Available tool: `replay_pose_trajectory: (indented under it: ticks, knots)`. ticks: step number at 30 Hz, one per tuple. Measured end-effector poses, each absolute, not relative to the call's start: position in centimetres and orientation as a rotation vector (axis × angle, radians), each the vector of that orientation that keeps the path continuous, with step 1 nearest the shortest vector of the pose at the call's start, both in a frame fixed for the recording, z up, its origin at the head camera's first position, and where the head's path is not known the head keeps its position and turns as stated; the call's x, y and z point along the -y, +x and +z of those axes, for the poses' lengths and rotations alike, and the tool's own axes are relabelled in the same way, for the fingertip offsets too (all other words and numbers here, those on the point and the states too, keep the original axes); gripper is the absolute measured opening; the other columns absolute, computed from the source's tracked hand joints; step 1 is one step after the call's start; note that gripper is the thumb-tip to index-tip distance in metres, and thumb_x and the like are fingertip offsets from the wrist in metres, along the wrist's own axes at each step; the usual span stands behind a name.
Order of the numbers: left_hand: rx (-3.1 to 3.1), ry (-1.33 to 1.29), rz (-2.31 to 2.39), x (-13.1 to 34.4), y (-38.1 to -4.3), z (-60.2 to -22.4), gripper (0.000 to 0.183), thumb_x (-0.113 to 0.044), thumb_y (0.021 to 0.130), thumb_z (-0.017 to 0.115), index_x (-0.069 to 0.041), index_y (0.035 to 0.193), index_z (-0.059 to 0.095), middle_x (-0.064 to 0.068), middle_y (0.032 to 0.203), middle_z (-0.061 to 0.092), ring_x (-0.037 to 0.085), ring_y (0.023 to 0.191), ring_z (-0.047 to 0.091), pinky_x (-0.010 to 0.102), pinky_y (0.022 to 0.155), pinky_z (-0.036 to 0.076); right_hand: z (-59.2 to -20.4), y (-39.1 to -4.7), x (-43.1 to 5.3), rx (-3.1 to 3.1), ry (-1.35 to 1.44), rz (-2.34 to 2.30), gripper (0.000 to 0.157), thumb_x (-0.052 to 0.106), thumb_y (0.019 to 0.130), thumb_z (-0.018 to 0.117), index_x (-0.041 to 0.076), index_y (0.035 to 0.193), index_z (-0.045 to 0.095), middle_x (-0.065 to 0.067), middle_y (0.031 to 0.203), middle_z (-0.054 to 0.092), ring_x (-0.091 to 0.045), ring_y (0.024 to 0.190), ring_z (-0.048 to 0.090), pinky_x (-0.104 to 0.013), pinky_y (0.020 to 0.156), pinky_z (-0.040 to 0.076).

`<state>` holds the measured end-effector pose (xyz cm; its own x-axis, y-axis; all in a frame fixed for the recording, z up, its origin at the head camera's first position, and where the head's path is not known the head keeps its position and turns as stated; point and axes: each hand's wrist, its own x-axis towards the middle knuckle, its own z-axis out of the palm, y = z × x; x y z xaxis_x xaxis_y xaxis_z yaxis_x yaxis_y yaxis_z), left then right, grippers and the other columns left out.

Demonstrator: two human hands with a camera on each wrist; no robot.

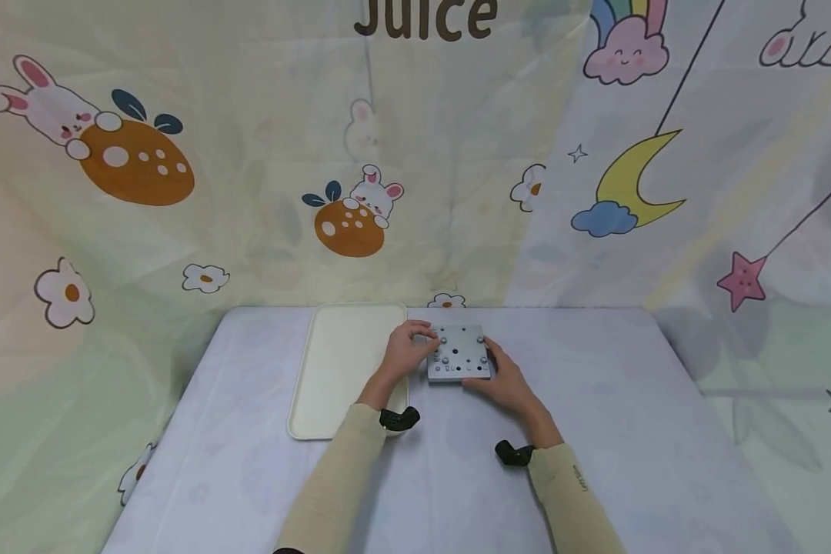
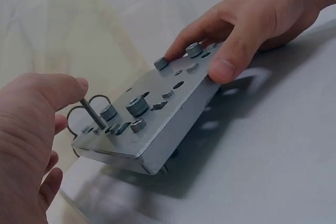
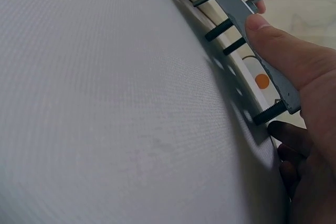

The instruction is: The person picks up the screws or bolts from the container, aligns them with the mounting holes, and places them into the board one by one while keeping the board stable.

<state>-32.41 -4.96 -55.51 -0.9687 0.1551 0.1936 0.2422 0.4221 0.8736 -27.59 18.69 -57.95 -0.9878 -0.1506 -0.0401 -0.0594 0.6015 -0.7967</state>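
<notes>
A grey metal plate (image 1: 467, 352) is over the table right of the tray, with several socket-head bolts (image 2: 137, 106) on its top face. Threaded bolt ends (image 3: 219, 30) stick out below it, close over the cloth. My right hand (image 1: 508, 382) grips the plate's right side, its thumb pressed on the near edge and fingers round the far side. With the fingertips of my left hand (image 1: 407, 350) I pinch the top of a thin metal pin (image 2: 93, 113), which stands up from the plate's left end. Other fingers of that hand curl beside the plate.
A cream tray (image 1: 339, 369) lies on the white cloth-covered table (image 1: 595, 369), just left of the plate and partly under my left forearm. Behind the table hangs a printed cloth backdrop (image 1: 263, 192). Each wrist wears a black camera (image 1: 399, 419).
</notes>
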Motion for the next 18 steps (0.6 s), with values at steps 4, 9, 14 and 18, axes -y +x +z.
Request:
replay_pose_trajectory:
  ticks: [4, 9, 14, 18]
  knots:
    - [2.581, -0.375, -1.631, 4.95, -32.64, -55.48, 0.010, -0.023, 0.085, 0.075, -0.013, 0.090, 0.076, 0.002, 0.120, 0.062, 0.022, 0.119, 0.052, 0.041, 0.103, 0.039, -58.10, -27.77, -18.65, -2.725, -0.165, -1.323, 0.116, 0.061, 0.069, 0.079, 0.017, 0.156, 0.016, -0.016, 0.154, 0.029, -0.032, 0.142, 0.024, -0.049, 0.113, 0.020]
    - [2.588, -0.379, -1.661, 4.95, -32.61, -55.47, 0.011, -0.024, 0.086, 0.075, -0.014, 0.090, 0.076, 0.002, 0.121, 0.061, 0.023, 0.120, 0.052, 0.043, 0.103, 0.039, -58.34, -27.82, -18.66, -2.730, -0.150, -1.307, 0.116, 0.061, 0.069, 0.079, 0.018, 0.156, 0.016, -0.015, 0.154, 0.029, -0.031, 0.142, 0.024, -0.049, 0.113, 0.020]
    - [2.570, -0.366, -1.668, 4.91, -32.43, -55.61, 0.010, -0.024, 0.086, 0.075, -0.014, 0.089, 0.076, 0.001, 0.120, 0.062, 0.022, 0.120, 0.052, 0.044, 0.102, 0.039, -58.18, -27.71, -18.61, -2.728, -0.171, -1.318, 0.116, 0.060, 0.069, 0.079, 0.016, 0.156, 0.016, -0.016, 0.154, 0.029, -0.032, 0.142, 0.024, -0.049, 0.113, 0.020]
    - [2.569, -0.355, -1.682, 4.80, -32.28, -55.82, 0.010, -0.024, 0.086, 0.074, -0.014, 0.089, 0.075, 0.001, 0.118, 0.063, 0.021, 0.118, 0.053, 0.043, 0.101, 0.040, -58.21, -27.65, -18.68, -2.732, -0.161, -1.312, 0.116, 0.060, 0.069, 0.079, 0.016, 0.156, 0.016, -0.016, 0.154, 0.029, -0.032, 0.142, 0.023, -0.049, 0.113, 0.020]
